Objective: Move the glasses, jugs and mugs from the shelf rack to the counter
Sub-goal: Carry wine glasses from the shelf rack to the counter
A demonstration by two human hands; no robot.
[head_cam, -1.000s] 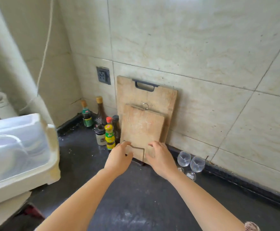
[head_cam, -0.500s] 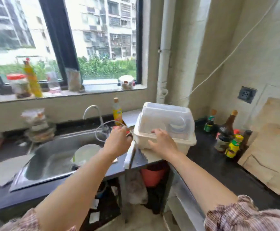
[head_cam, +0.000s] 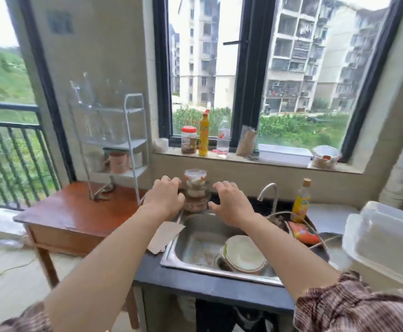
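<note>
White wire shelf rack (head_cam: 133,143), clear glassware (head_cam: 87,93), pinkish mug (head_cam: 118,162): up-left of left hand (head_cam: 163,200) and right hand (head_cam: 231,204), both loose-fingered, empty.

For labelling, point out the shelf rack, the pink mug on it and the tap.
shelf rack (head_cam: 126,145), head view, front edge of its middle shelf.
pink mug (head_cam: 118,162), head view, middle of its body.
tap (head_cam: 268,185), head view, top of its curved spout.
</note>
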